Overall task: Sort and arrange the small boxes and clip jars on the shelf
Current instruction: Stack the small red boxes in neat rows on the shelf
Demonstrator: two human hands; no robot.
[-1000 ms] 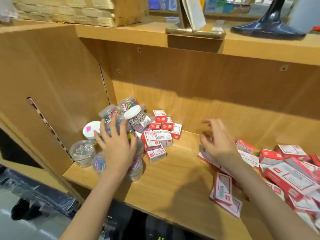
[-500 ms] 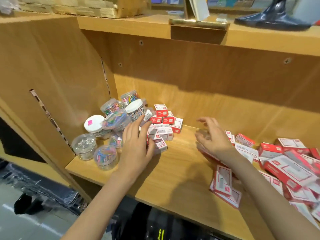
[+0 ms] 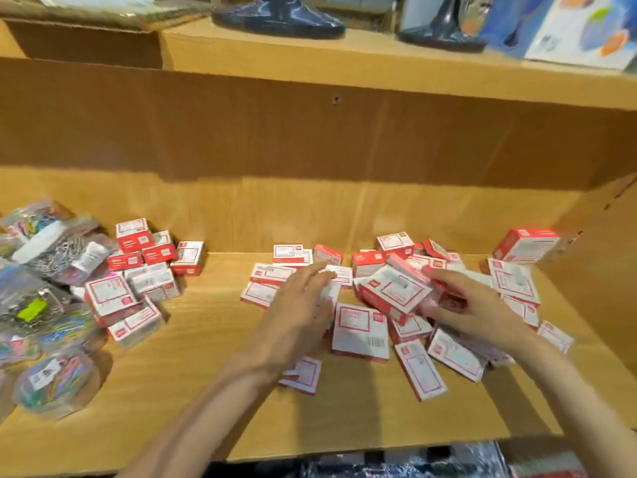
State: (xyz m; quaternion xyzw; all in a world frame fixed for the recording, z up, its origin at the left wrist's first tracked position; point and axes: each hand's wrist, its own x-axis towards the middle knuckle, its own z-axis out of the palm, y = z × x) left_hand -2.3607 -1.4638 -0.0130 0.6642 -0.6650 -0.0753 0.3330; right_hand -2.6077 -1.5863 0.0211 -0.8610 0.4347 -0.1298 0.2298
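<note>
- Sorting is only just begun, I think: the red and white small boxes (image 3: 393, 294) lie in a messy pile at about 3 o'clock on the shelf (image 3: 213, 391), some flat, some tipped, some on top of others.
- A second, smaller bunch of boxes (image 3: 144, 270) sits at about 9 o'clock, a bit neater but not in rows.
- The clip jars (image 3: 51, 343) are heaped at the far 9 o'clock edge, touching that smaller bunch. Some lie on their sides. They are full of bright clips.
- The left hand (image 3: 303, 312) lies flat on boxes at the pile's 9 o'clock side, fingers straight, holding nothing.
- The right hand (image 3: 472, 308) is in the pile at its 3 o'clock side. Its fingers bend among the boxes, but it is blurry, so I cannot tell if it holds one.
- One bigger box (image 3: 527, 244) stands alone at 1 o'clock, by the back wall.
- Bare wood shows between the two bunches.
- Left to do, I guess: nearly all of it. The boxes need stacking and the jars need standing up.
- Dark blue stands (image 3: 279, 19) sit on the shelf above, at 12 o'clock.
</note>
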